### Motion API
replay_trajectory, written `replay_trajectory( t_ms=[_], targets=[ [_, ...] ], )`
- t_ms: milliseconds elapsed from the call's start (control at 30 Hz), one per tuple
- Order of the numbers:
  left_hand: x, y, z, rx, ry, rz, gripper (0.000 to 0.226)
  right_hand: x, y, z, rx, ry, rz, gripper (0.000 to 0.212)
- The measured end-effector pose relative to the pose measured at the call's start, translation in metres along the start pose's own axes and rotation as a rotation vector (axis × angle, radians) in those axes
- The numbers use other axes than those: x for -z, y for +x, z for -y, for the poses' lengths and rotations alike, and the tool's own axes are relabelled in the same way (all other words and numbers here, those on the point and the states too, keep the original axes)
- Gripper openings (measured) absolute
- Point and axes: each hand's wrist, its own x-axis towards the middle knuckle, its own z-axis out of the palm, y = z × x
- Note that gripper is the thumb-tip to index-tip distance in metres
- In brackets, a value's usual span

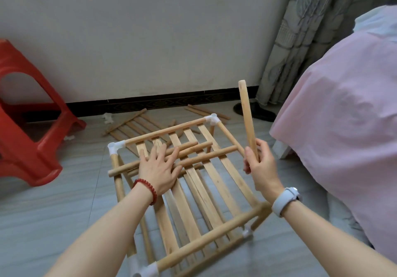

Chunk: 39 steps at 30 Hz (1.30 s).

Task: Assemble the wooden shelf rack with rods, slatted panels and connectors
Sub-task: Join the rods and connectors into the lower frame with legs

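Shelf rack part-assembled on the floor; both hands at its top panel.

The shelf rack (184, 186) stands on the grey floor (53, 208), its slatted panel (199, 182) framed by rods joined with white connectors (116, 148). The left hand (159, 169) lies flat, fingers straight and spread, on loose rods (193, 156) lying across the slats. The right hand (257, 169) grips one rod (247, 118) near its lower end, holding it almost upright. More rods and a second panel (137, 126) lie near the wall, beside a red stool (28, 113).
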Motion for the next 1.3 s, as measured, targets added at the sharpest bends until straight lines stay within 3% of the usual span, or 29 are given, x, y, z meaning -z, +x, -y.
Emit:
replay_trajectory(
  t_ms=[133,300,400,500,667,833,1100,1300],
  targets=[
    [0.010,-0.014,-0.031,-0.031,-0.045,-0.026,0.067,0.039,-0.005,0.018,-0.003,0.081,-0.121,0.022],
    [0.023,-0.029,-0.100,-0.292,-0.205,0.052,0.063,0.071,-0.009,0.028,0.070,0.148,-0.221,0.019],
    [0.015,-0.036,-0.136,-0.425,-0.184,0.105,0.062,0.079,-0.011,0.031,0.123,0.213,-0.297,0.026],
    [-0.002,-0.042,-0.148,-0.382,-0.243,0.168,0.063,0.082,-0.015,0.034,0.147,0.302,-0.393,0.030],
    [-0.010,-0.044,-0.147,-0.327,-0.259,0.133,0.072,0.089,-0.017,0.037,0.143,0.511,-0.492,0.052],
    [-0.006,-0.047,-0.150,-0.281,-0.187,0.043,0.082,0.097,-0.014,0.041,0.159,0.629,-0.524,0.048],
    [-0.008,-0.048,-0.147,-0.218,-0.284,0.131,0.091,0.089,-0.013,0.036,0.177,0.456,-0.379,0.048],
    [-0.012,-0.046,-0.147,-0.222,-0.280,0.150,0.086,0.082,-0.017,0.038,0.230,0.342,-0.147,0.046]
  ],
)
